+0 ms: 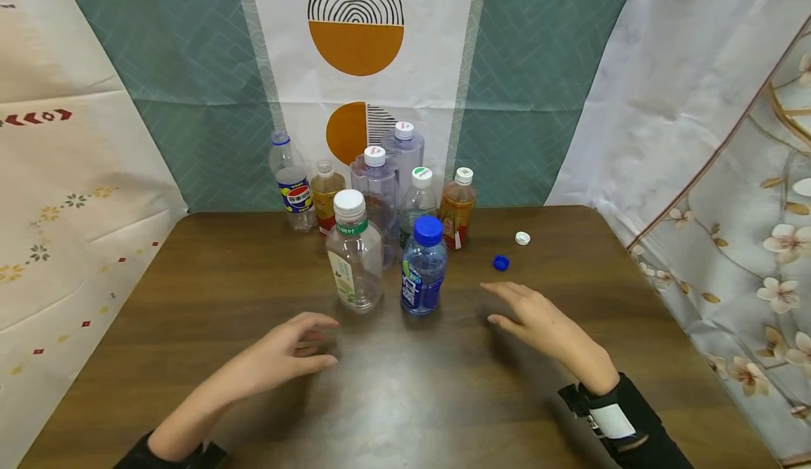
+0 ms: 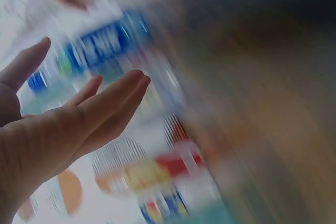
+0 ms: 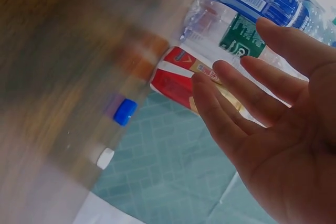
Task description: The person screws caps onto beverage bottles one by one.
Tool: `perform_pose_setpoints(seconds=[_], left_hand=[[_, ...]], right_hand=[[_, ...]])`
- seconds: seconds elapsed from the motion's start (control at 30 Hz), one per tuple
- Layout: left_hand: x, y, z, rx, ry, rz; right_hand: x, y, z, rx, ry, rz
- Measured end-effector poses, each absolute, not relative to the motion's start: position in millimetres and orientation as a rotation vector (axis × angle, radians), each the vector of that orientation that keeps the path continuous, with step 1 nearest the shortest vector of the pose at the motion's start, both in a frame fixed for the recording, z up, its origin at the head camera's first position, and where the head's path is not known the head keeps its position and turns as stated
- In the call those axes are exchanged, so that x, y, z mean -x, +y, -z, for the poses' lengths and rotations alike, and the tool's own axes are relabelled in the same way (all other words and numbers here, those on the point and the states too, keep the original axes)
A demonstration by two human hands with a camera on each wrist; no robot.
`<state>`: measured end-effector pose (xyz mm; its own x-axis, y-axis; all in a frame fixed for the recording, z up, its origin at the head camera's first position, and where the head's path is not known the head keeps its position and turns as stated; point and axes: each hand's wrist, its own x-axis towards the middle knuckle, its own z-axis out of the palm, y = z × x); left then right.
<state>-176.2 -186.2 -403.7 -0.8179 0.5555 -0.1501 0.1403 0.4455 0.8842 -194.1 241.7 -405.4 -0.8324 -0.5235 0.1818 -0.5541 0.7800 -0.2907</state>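
My left hand [image 1: 279, 358] hovers over the table with fingers loosely bent and nothing in it. Just beyond it stands a clear bottle [image 1: 356, 265] with a white cap and green neck band. Beside that one, to the right, is a blue-tinted bottle [image 1: 423, 272] with a blue cap. To the right of both, my right hand [image 1: 545, 321] is held above the table, fingers spread and holding nothing, as the right wrist view also shows. Nearest to it lie a loose blue cap [image 1: 501, 263] and a loose white cap [image 1: 522, 238].
Behind stand a capless Pepsi-style bottle [image 1: 294, 187], an amber bottle [image 1: 327, 191] without a cap, two tall clear bottles with handles [image 1: 375, 191], a green-labelled bottle [image 1: 418, 205] and a red-labelled bottle [image 1: 457, 208]. Patterned cloth [image 1: 532, 67] hangs at the wooden table's [image 1: 222, 265] back edge.
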Motion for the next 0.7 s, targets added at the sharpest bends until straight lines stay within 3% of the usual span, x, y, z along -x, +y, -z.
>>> perform_pose_setpoints(seconds=[0.37,0.7], left_hand=[[230.3,-294.0,422.1,-0.282,2.701,-1.224],[311.6,-300.0,417.4,-0.163,2.64,-1.572]], right_hand=[[193.2,235.0,408.8,-0.887,-2.91,-0.549],[190.7,235.4,412.5,-0.892,-2.921,-0.519]])
